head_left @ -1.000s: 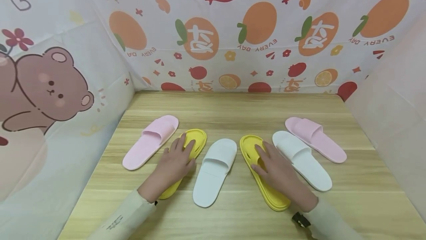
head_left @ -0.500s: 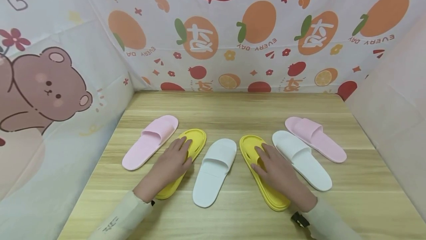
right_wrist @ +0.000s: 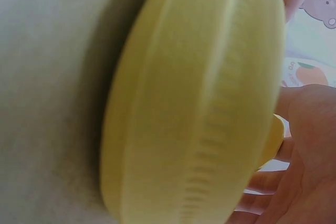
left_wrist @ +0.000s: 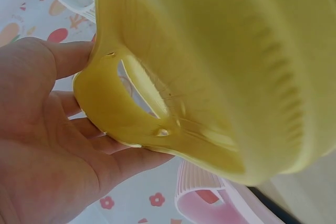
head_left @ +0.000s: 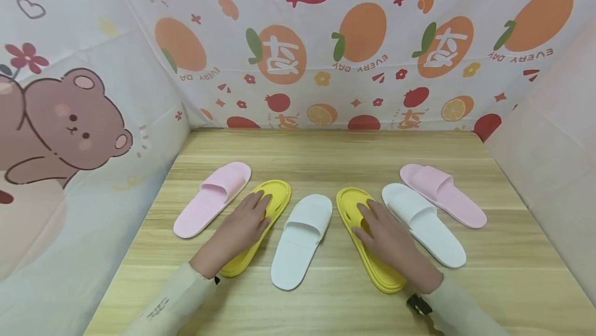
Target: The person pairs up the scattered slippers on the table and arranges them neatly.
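On a wood-grain table, my left hand [head_left: 239, 228] lies over the strap of the left yellow slipper [head_left: 278, 194]. In the left wrist view, its thumb holds one side of the yellow strap [left_wrist: 118, 95] and the fingers the other. My right hand [head_left: 391, 235] grips the right yellow slipper [head_left: 352, 202] likewise, thumb at the inner edge and fingers across the strap. Close up, the slipper's heel [right_wrist: 184, 98] covers much of the right wrist view and hides some of the fingers. Both slippers lie flat, toes pointing away.
Between the yellow slippers lies a white slipper [head_left: 300, 237]. Another white slipper [head_left: 430, 230] is just right of my right hand, with a pink slipper [head_left: 440, 193] behind it. A second pink slipper [head_left: 209, 204] lies far left. Printed cloth [head_left: 298, 87] walls the table's back and sides.
My left hand has drawn back slightly toward me, its thumb closer to the yellow slipper. That slipper's heel has shifted a little left. My right hand stays in place.
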Tool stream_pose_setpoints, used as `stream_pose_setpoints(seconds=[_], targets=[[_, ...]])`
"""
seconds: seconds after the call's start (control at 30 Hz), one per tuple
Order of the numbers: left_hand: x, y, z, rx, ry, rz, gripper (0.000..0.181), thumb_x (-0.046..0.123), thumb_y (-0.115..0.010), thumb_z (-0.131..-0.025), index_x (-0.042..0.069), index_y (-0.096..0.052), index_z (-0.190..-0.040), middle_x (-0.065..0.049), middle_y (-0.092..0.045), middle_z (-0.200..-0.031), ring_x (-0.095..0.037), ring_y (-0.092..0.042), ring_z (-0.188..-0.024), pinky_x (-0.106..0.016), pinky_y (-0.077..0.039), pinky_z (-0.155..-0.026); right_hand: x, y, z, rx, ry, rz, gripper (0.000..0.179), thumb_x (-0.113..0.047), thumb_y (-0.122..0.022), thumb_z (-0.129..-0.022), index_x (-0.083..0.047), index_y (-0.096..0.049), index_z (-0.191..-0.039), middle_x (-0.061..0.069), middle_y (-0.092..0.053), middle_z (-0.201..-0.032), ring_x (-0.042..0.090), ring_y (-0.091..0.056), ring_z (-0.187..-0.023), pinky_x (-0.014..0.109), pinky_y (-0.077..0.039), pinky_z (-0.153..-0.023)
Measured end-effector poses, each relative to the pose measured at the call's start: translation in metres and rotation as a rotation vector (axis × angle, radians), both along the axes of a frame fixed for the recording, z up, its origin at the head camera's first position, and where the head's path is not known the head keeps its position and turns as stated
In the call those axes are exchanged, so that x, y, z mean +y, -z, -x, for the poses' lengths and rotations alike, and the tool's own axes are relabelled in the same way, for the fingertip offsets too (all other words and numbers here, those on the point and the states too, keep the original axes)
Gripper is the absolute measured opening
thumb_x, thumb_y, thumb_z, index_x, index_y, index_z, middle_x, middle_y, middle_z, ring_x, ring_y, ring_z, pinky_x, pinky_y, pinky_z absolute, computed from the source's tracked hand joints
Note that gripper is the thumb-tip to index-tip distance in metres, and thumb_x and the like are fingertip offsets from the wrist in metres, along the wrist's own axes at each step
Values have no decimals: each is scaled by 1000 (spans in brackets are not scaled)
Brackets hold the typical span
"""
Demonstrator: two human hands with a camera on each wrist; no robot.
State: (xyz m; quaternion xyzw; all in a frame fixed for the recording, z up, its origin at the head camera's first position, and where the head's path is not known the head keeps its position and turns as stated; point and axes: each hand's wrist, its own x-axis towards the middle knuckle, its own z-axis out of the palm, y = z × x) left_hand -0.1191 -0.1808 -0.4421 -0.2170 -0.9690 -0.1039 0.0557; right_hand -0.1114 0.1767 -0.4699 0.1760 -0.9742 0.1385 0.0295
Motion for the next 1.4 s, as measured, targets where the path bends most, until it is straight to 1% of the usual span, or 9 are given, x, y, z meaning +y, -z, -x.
stream_pose_setpoints(seconds=[0.1, 0.27, 0.37, 0.43, 0.63, 0.8, 1.0, 1.17, 1.4], targets=[[1, 1, 3, 0, 6, 0, 56, 18, -70, -95, -5, -48, -142, -29, -50, -142, -42, -49, -134, -53, -47, -104, 0, 0, 2, -3, 2, -1, 63, -49, -57, -100, -11, -46, -150, 21, -45, -151, 40, -46, -138, 59, -43, -106], [3, 2, 8, -6, 12, -4, 57, 18, -69, -96, -5, -47, -143, -29, -50, -142, -42, -49, -134, -53, -48, -103, 0, 0, 8, 1, -8, -6, 63, -48, -55, -101, -9, -46, -149, 23, -46, -150, 42, -47, -137, 57, -41, -110], [5, 0, 12, -11, 17, -5, 56, 17, -69, -96, -5, -47, -143, -29, -50, -143, -42, -49, -134, -53, -48, -104, 0, 0, 11, -9, -1, -8, 63, -47, -56, -101, -9, -46, -150, 23, -45, -151, 42, -47, -137, 57, -41, -110], [7, -1, 15, -10, 19, -2, 56, 17, -69, -96, -6, -47, -142, -29, -50, -142, -42, -49, -133, -53, -48, -103, 0, -1, 13, -13, 6, -10, 63, -46, -56, -101, -8, -45, -150, 24, -45, -151, 41, -46, -138, 58, -42, -108], [13, -3, 22, -42, 11, -3, 55, 18, -67, -98, -5, -46, -144, -30, -48, -144, -43, -47, -136, -54, -48, -103, -2, -3, 19, -12, 18, -4, 62, -45, -56, -101, -8, -45, -150, 24, -44, -151, 41, -45, -138, 60, -46, -103], [14, -1, 28, -45, 13, 9, 55, 19, -66, -98, -4, -46, -144, -29, -48, -144, -42, -47, -136, -53, -49, -102, -2, -1, 24, -24, 25, 6, 62, -45, -54, -102, -9, -44, -150, 23, -43, -152, 40, -44, -139, 62, -48, -98], [16, 0, 34, -63, 14, 14, 56, 21, -65, -99, -3, -44, -146, -28, -47, -146, -42, -46, -137, -55, -48, -103, -2, 0, 29, -30, 38, 13, 62, -45, -54, -102, -10, -43, -151, 22, -42, -152, 40, -43, -140, 66, -49, -93], [18, 0, 38, -61, 16, 23, 56, 22, -64, -100, -3, -44, -146, -28, -47, -146, -42, -46, -137, -55, -49, -102, -4, 0, 33, -37, 45, 17, 62, -47, -54, -101, -11, -43, -151, 22, -42, -153, 39, -43, -141, 67, -50, -89], [22, 1, 45, -58, 25, 33, 56, 22, -64, -100, -3, -44, -146, -28, -47, -146, -41, -46, -136, -52, -51, -99, -4, 0, 38, -37, 42, 10, 62, -45, -55, -101, -9, -43, -151, 23, -43, -152, 40, -43, -140, 66, -50, -90]])
